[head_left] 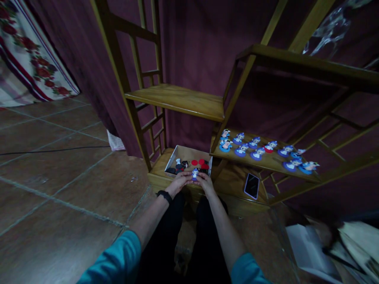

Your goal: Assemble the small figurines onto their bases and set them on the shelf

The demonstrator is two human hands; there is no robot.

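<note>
Between my two hands is a small purple-and-white figurine (194,174) on a round purple base, held upright. My left hand (181,180) grips it from the left side, and my right hand (205,182) from the right. Just beyond my hands lies an open cardboard box (192,152) with white inner walls. Inside it are red discs (194,162), dark round pieces and other small figurines, partly covered by my hands. To the right, several similar figurines (257,153) on purple, blue and red bases stand in rows on a wooden shelf (274,165).
A phone (252,185) lies on the lower board at the right. Above the box juts an upper wooden shelf (180,96). The shelf's lattice frame (118,75) rises at the left. White boxes or bags (310,248) are on the floor at lower right. A dark cable (56,150) crosses the tiles.
</note>
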